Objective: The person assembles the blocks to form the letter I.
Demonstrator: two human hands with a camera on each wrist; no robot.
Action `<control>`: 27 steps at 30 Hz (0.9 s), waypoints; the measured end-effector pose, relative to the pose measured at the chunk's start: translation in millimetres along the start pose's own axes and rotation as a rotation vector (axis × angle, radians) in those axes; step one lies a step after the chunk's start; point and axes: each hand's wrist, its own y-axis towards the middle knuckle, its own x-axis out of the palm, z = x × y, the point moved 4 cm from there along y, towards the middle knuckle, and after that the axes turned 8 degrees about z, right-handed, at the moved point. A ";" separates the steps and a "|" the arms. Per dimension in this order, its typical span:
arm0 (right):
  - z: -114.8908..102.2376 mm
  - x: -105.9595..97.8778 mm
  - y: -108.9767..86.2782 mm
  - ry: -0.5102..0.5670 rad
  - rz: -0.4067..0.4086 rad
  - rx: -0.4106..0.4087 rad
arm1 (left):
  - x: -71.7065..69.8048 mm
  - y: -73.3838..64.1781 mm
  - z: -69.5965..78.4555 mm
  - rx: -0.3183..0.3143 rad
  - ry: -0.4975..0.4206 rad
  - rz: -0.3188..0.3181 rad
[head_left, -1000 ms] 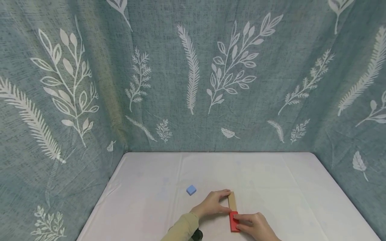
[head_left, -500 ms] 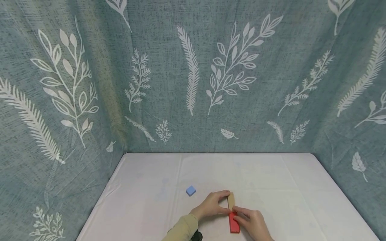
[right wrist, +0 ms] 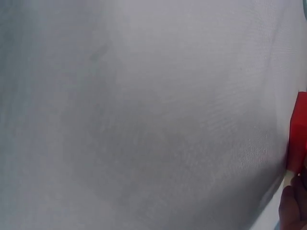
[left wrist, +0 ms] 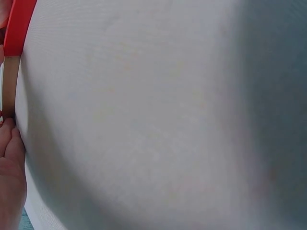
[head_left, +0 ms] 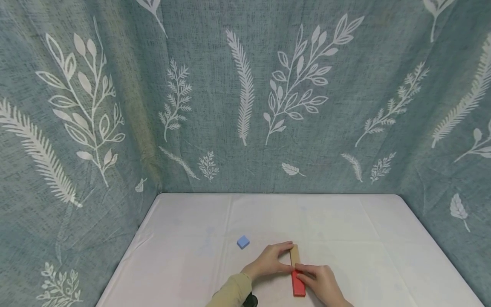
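Note:
A long wooden block (head_left: 294, 254) and a red block (head_left: 298, 288) lie end to end on the white table. My left hand (head_left: 268, 260) spans the wooden block, index fingertip at its far end and thumb near the joint with the red block. My right hand (head_left: 325, 282) pinches the red block's far end beside that joint, thumb and index finger close together. The left wrist view shows the red block (left wrist: 20, 26) and wooden block (left wrist: 10, 86) at its left edge. At the right edge of the right wrist view, the red block (right wrist: 297, 136) meets fingers (right wrist: 291, 206).
A small blue block (head_left: 243, 242) lies on the table to the left of the hands. A green patterned curtain (head_left: 215, 106) hangs behind and along both sides of the white table (head_left: 345, 221). Something black (head_left: 251, 299) shows at the left wrist.
My right hand has slid from the red block's middle up to its far end at the joint. The left hand and both blocks stay nearly in place.

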 end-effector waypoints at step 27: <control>-3.5 -3.2 2.1 0.001 -0.005 -0.094 | 1.4 -0.7 -1.7 0.006 -0.026 0.028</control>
